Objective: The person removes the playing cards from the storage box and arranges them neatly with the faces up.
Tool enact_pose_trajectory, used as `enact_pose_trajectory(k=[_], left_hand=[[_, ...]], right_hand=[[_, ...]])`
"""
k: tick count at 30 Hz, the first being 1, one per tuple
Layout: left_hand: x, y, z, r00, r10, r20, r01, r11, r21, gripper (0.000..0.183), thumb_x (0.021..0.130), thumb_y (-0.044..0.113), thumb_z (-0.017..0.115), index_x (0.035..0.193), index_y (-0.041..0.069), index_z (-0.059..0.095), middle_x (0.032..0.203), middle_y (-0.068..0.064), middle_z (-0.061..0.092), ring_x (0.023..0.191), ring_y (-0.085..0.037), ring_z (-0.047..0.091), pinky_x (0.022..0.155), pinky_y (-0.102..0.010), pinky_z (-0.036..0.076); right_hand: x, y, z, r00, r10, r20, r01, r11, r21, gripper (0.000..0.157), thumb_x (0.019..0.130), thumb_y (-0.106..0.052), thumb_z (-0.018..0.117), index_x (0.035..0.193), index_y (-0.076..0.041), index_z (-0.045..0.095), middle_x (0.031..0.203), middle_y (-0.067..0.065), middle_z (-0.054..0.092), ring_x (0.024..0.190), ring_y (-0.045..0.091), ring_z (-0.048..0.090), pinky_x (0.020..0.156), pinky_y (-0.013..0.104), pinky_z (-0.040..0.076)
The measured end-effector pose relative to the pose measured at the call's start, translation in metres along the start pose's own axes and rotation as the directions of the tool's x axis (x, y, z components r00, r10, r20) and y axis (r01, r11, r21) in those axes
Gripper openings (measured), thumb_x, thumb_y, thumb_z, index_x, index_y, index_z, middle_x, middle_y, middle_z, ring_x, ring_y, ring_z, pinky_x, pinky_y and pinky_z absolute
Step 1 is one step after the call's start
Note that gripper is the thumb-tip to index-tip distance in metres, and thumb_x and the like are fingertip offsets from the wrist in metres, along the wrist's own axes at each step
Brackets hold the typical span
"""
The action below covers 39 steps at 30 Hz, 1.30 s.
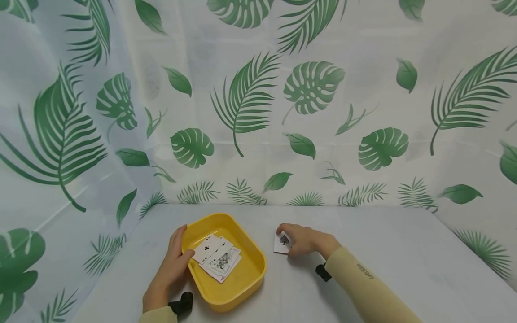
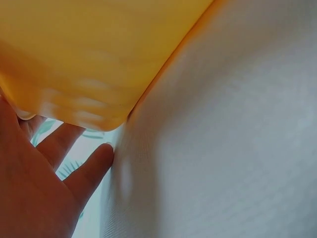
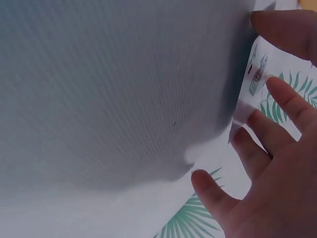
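Note:
A yellow plastic bin stands on the table left of centre, with several loose playing cards lying face up inside it. My left hand holds the bin's left side, thumb over the rim and fingers along the outer wall. In the left wrist view the fingers spread under the bin's yellow side. To the right of the bin, a playing card with a large spade lies on the table. My right hand grips it by its edges between thumb and fingers; whether more cards lie beneath is hidden.
A pale cloth covers the table. White curtains with green leaf prints rise behind it and along both sides. A black wrist strap piece sits close to the bin's near left corner.

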<state>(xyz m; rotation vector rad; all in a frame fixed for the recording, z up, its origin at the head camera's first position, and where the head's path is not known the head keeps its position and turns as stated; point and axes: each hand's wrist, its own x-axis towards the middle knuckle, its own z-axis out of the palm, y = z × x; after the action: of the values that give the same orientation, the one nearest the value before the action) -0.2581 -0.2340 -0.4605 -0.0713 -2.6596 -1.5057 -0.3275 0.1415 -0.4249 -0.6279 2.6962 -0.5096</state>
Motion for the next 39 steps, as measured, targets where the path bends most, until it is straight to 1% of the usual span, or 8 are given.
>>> enact_pose_trajectory(k=[3, 7, 10, 14, 21, 28, 35, 39], left_hand=[[0.000, 0.000, 0.000, 1.000, -0.006, 0.000, 0.006, 1.000, 0.002, 0.077, 0.092, 0.005, 0.048, 0.160, 0.005, 0.012, 0.166, -0.018, 0.006, 0.149, -0.036, 0.017, 0.119, -0.054, 0.015], [-0.001, 0.001, 0.000, 1.000, -0.012, -0.002, 0.012, 1.000, 0.006, 0.078, 0.091, 0.006, 0.048, 0.160, 0.005, 0.012, 0.166, -0.018, 0.006, 0.148, -0.036, 0.018, 0.119, -0.054, 0.015], [0.000, 0.001, 0.001, 1.000, -0.012, -0.002, 0.012, 1.000, 0.002, 0.078, 0.091, 0.005, 0.049, 0.160, 0.006, 0.012, 0.166, -0.017, 0.006, 0.148, -0.036, 0.019, 0.119, -0.054, 0.016], [0.000, 0.001, 0.002, 1.000, -0.016, 0.000, 0.016, 1.000, -0.006, 0.079, 0.091, 0.005, 0.049, 0.160, 0.006, 0.013, 0.166, -0.017, 0.006, 0.148, -0.036, 0.019, 0.119, -0.054, 0.016], [0.001, 0.001, 0.002, 1.000, -0.013, -0.002, 0.013, 1.000, -0.008, 0.079, 0.090, 0.004, 0.049, 0.160, 0.005, 0.012, 0.166, -0.018, 0.006, 0.148, -0.036, 0.019, 0.119, -0.054, 0.016], [0.002, 0.001, 0.002, 1.000, 0.004, -0.008, -0.004, 1.000, -0.015, 0.080, 0.089, 0.002, 0.049, 0.160, 0.003, 0.012, 0.165, -0.019, 0.006, 0.148, -0.036, 0.018, 0.119, -0.054, 0.016], [-0.001, 0.002, 0.000, 1.000, 0.024, -0.010, -0.024, 1.000, -0.015, 0.079, 0.089, 0.003, 0.049, 0.159, 0.002, 0.014, 0.164, -0.021, 0.007, 0.147, -0.039, 0.019, 0.118, -0.057, 0.016], [-0.001, 0.002, 0.000, 1.000, 0.017, -0.004, -0.017, 1.000, -0.021, 0.080, 0.088, 0.004, 0.049, 0.159, 0.002, 0.013, 0.165, -0.021, 0.006, 0.146, -0.039, 0.020, 0.118, -0.057, 0.017]], right_hand=[[0.001, 0.000, -0.002, 0.999, -0.015, 0.034, 0.016, 1.000, -0.013, 0.056, 0.077, -0.011, 0.075, 0.129, -0.023, 0.055, 0.129, 0.001, 0.056, 0.106, 0.023, 0.050, 0.094, 0.049, 0.044], [0.003, 0.000, -0.004, 0.998, -0.038, 0.059, 0.041, 0.998, -0.050, 0.056, 0.077, -0.010, 0.071, 0.129, -0.020, 0.055, 0.137, 0.005, 0.054, 0.110, 0.025, 0.051, 0.096, 0.053, 0.044], [0.002, 0.001, -0.003, 0.998, -0.030, 0.060, 0.033, 0.997, -0.064, 0.057, 0.077, -0.013, 0.071, 0.130, -0.022, 0.055, 0.147, 0.008, 0.048, 0.119, 0.028, 0.050, 0.100, 0.056, 0.042], [-0.001, 0.004, -0.004, 0.999, -0.019, 0.038, 0.021, 0.999, -0.039, 0.058, 0.077, -0.016, 0.073, 0.132, -0.025, 0.055, 0.154, 0.008, 0.041, 0.132, 0.031, 0.044, 0.104, 0.059, 0.038], [-0.007, 0.002, -0.016, 0.995, -0.073, -0.066, 0.072, 0.997, -0.017, 0.057, 0.082, -0.016, 0.069, 0.137, -0.022, 0.054, 0.158, 0.009, 0.037, 0.140, 0.036, 0.038, 0.107, 0.067, 0.031], [-0.014, -0.007, -0.027, 0.972, -0.145, -0.184, 0.143, 0.989, -0.022, 0.056, 0.089, -0.022, 0.069, 0.142, -0.025, 0.050, 0.162, 0.009, 0.032, 0.142, 0.038, 0.036, 0.109, 0.072, 0.022], [-0.019, -0.029, -0.032, 0.937, -0.206, -0.281, 0.192, 0.978, -0.077, 0.061, 0.091, -0.027, 0.070, 0.148, -0.021, 0.048, 0.162, 0.010, 0.031, 0.141, 0.038, 0.038, 0.107, 0.064, 0.035], [-0.016, -0.049, -0.034, 0.919, -0.218, -0.329, 0.194, 0.975, -0.106, 0.064, 0.091, -0.031, 0.070, 0.150, -0.019, 0.047, 0.161, 0.011, 0.032, 0.142, 0.037, 0.037, 0.108, 0.060, 0.037]])
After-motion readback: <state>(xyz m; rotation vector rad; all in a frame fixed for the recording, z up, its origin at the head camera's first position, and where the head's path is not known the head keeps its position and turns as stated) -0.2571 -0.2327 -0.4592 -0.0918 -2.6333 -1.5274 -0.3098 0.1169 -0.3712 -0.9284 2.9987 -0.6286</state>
